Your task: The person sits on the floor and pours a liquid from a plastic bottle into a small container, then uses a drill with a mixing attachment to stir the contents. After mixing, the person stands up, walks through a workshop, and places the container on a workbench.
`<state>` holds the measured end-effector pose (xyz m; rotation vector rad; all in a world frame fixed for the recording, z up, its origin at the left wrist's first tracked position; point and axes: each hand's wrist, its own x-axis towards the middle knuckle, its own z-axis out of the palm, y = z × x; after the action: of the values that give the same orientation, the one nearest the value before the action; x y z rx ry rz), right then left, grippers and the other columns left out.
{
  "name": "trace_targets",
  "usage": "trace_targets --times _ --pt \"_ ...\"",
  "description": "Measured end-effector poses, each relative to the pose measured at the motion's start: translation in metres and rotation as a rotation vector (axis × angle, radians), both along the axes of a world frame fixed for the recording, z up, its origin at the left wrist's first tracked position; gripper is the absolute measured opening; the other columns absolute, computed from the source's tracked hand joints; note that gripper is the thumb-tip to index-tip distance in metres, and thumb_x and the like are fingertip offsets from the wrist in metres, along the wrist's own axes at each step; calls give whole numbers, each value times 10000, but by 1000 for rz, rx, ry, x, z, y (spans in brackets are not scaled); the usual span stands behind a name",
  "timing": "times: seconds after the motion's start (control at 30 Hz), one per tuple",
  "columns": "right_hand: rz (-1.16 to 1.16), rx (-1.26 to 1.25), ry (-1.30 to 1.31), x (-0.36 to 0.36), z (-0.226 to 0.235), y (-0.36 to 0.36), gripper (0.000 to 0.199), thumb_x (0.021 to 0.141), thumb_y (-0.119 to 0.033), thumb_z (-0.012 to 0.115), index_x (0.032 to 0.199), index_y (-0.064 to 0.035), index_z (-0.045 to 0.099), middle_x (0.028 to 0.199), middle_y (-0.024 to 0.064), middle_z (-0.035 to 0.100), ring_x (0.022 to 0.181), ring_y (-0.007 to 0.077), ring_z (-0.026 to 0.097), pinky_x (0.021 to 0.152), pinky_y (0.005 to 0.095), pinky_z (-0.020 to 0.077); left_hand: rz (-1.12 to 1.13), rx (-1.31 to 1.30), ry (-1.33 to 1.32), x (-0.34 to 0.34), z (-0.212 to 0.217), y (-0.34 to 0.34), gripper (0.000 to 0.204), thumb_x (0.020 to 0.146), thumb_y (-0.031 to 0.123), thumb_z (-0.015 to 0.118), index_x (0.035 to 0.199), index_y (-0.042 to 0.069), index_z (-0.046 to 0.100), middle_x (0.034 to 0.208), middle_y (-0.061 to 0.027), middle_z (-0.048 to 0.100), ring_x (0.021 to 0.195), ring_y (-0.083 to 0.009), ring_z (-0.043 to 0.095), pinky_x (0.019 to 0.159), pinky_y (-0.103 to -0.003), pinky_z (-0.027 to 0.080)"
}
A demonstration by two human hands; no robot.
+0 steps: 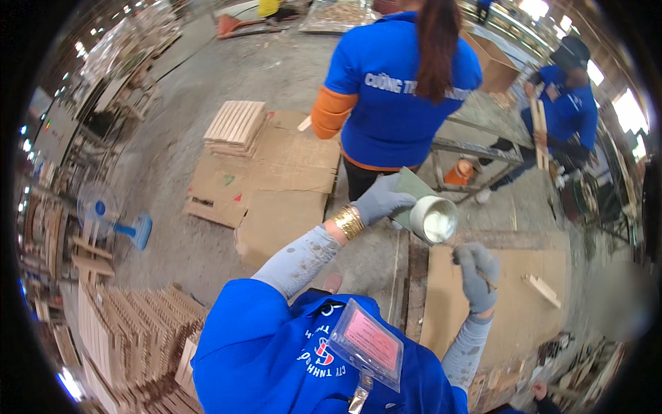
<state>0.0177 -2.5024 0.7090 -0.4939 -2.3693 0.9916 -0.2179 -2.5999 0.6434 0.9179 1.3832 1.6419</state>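
Observation:
My left hand (383, 199), in a grey glove, is closed on a pale round cup (416, 219) tilted so that its mouth shows. White, creamy stuff (437, 225) lies inside it. A flat grey-green piece (412, 188) sticks up beside the cup at the same hand; how it is held is hidden. Just right of and below the cup, my gloved right hand (476, 274) is closed round a thin brown stick (489, 282). Its other end is partly covered by the fingers, so I cannot tell whether it is a brush.
Cardboard (507, 310) covers a surface at my right, with a short wood piece (542, 291) on it. A co-worker (407, 90) stands ahead; another (569, 103) holds wood strips. Slatted wood panels (236, 123) lie on floor cardboard. Stacked wood (141, 331) and a fan (100, 208) are left.

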Motion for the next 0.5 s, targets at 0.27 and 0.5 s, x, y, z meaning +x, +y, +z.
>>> trace_targets --times 0.27,0.5 --pt "174 119 -13 -32 6 -9 86 864 -63 585 845 -4 645 732 127 641 655 230 628 603 324 480 146 -16 -2 -11 4 -45 323 821 146 651 1099 -2 586 989 -48 641 888 -111 577 800 -275 481" --pt "340 125 74 -58 17 -8 57 825 -68 613 856 -29 639 740 131 622 665 280 626 586 358 475 257 -66 -170 -19 14 -72 354 822 123 654 1140 -2 562 1014 -73 646 865 -119 625 748 -265 529"
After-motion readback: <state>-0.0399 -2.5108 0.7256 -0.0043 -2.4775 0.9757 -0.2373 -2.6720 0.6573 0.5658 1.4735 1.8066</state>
